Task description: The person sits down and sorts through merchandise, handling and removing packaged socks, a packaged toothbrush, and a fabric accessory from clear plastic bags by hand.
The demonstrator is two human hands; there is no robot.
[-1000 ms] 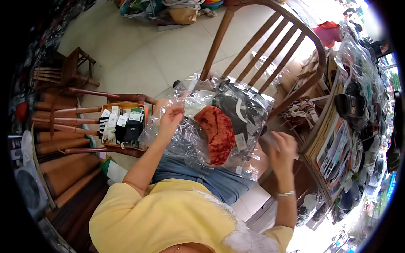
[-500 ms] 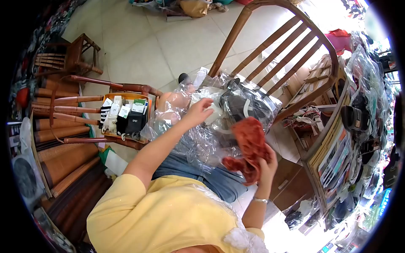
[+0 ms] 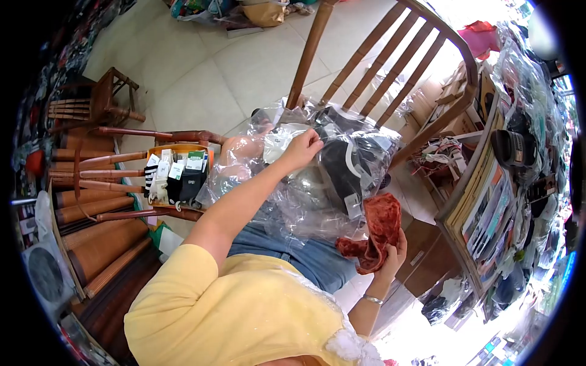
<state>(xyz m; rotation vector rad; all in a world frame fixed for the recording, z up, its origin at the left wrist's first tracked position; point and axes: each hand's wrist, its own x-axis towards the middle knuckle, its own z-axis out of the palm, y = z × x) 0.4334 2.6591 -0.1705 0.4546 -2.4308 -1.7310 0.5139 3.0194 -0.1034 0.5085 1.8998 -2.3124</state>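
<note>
A clear plastic bag [image 3: 299,204] lies across my lap, crumpled and shiny. Inside it are black items with white edging [image 3: 342,165] and some pale ones; their kind is hard to tell through the film. My left hand [image 3: 303,150] is on top of the bag, its fingers curled together on the film beside the black items. To the right, my right hand [image 3: 394,259] grips a rust-red velvety cloth piece [image 3: 382,226], folded and hanging out to the left, just off the bag's near right side.
A wooden chair with a slatted back [image 3: 372,67] stands beyond the bag. At left, a yellow tray of packaged socks [image 3: 177,177] rests on another chair. A small wooden chair [image 3: 104,100] is farther left. Shelves with flat packs [image 3: 476,213] stand at right, above a cardboard box [image 3: 424,259].
My left hand has moved slightly right and its spread fingers have curled closed. The right hand has carried the red cloth a little right and down, off the bag's near edge.
</note>
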